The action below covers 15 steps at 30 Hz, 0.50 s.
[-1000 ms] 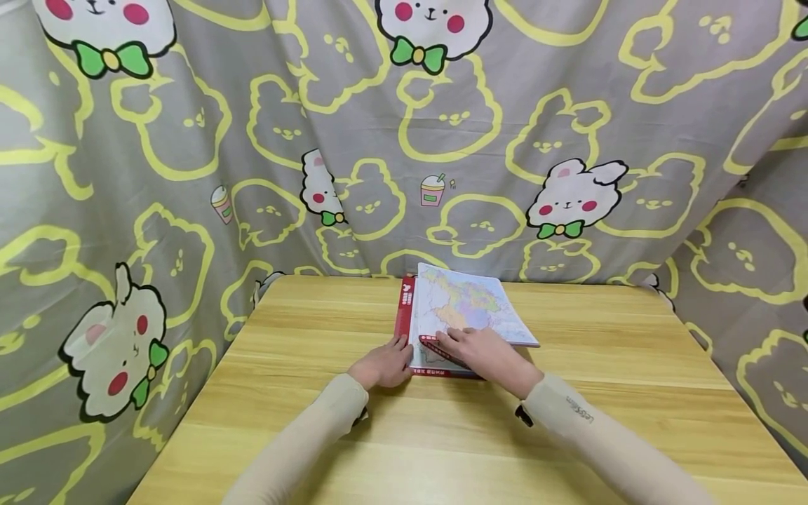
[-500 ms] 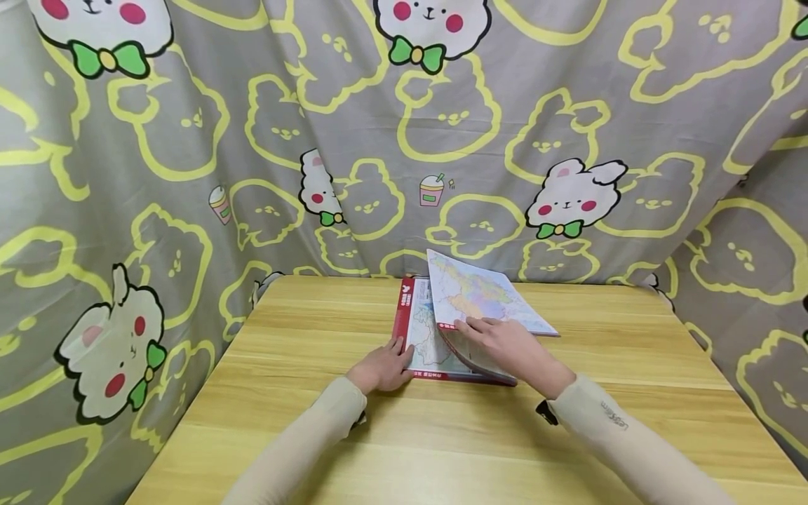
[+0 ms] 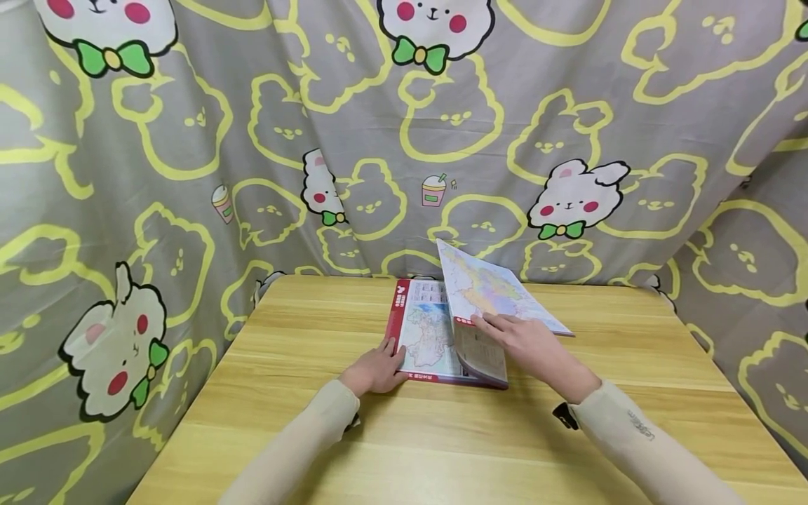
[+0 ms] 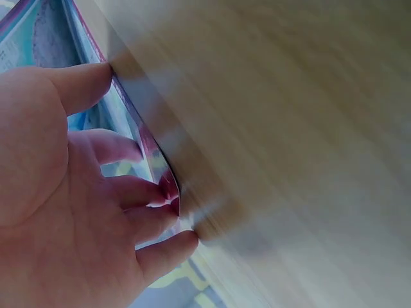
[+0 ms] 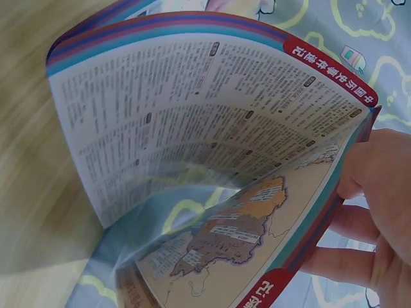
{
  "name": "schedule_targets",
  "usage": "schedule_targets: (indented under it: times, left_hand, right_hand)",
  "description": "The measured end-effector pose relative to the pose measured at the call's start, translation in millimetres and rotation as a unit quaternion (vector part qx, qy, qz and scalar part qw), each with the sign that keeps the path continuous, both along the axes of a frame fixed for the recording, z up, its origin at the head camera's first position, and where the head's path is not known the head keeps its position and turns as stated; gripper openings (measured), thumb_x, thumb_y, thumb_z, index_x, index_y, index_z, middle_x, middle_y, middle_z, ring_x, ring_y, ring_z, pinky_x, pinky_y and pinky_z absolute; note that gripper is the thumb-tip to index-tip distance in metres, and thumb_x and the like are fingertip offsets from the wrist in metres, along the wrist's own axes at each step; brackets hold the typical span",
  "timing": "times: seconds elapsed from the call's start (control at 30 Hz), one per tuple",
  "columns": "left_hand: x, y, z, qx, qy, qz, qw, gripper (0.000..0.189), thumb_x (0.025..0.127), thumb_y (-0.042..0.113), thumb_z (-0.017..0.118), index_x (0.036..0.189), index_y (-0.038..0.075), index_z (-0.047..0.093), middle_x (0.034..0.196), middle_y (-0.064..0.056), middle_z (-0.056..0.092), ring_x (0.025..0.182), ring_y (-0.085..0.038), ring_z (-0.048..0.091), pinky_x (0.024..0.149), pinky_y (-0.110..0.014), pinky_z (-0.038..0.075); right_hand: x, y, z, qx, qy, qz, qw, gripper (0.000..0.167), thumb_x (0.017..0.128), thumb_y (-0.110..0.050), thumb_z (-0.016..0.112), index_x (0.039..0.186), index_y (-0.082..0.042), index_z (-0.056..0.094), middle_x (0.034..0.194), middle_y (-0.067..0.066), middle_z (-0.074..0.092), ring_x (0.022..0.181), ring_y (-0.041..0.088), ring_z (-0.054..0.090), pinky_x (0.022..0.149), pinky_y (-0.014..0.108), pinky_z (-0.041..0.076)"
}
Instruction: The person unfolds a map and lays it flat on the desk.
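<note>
A map atlas (image 3: 426, 338) with a red cover lies open on the wooden table (image 3: 303, 330). My left hand (image 3: 377, 368) rests on its lower left corner, and its fingers (image 4: 122, 192) press along the cover's edge (image 4: 153, 154). My right hand (image 3: 532, 345) holds a sheaf of pages (image 3: 486, 289) lifted and curved over the right half of the atlas. In the right wrist view the raised text page (image 5: 192, 128) arches over a map page (image 5: 244, 240), with the fingers (image 5: 379, 186) gripping their outer edge.
A grey curtain (image 3: 189, 140) printed with yellow outlines and white bears hangs close behind and on both sides of the table. Bare wood stretches left, right and in front of the atlas.
My right hand has lifted the sheaf of pages higher and swung it to the right, uncovering the map page beneath. The left hand has stayed on the lower left corner.
</note>
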State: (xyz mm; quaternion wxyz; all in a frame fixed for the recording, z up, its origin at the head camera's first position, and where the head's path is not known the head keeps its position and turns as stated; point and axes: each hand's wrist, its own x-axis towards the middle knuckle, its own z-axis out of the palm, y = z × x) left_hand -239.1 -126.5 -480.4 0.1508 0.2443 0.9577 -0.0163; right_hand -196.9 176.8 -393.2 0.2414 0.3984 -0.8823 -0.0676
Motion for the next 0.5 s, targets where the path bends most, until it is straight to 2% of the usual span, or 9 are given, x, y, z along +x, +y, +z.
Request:
schedule_targets:
  times: [0.33, 0.5]
  left_hand:
    - [1.8, -12.1, 1.0, 0.007, 0.0, 0.028, 0.9996, 0.067, 0.097, 0.046, 0.046, 0.147, 0.005, 0.032, 0.153, -0.022, 0.02, 0.14, -0.035, 0.018, 0.109, -0.046, 0.026]
    - [3.0, -15.7, 2.6, 0.022, 0.0, 0.04, 0.999, 0.069, 0.096, 0.045, 0.05, 0.146, 0.001, 0.033, 0.151, -0.026, 0.022, 0.139, -0.038, 0.019, 0.109, -0.047, 0.026]
  right_hand:
    - [6.9, 12.5, 5.5, -0.034, -0.014, 0.002, 0.9993, 0.064, 0.077, 0.014, 0.066, 0.135, -0.009, 0.052, 0.127, 0.011, 0.058, 0.098, 0.029, 0.063, 0.06, 0.042, 0.054]
    - [7.3, 17.2, 6.9, -0.041, -0.004, 0.003, 0.9992, 0.065, 0.075, 0.015, 0.066, 0.134, -0.008, 0.054, 0.125, 0.011, 0.06, 0.098, 0.028, 0.063, 0.058, 0.041, 0.053]
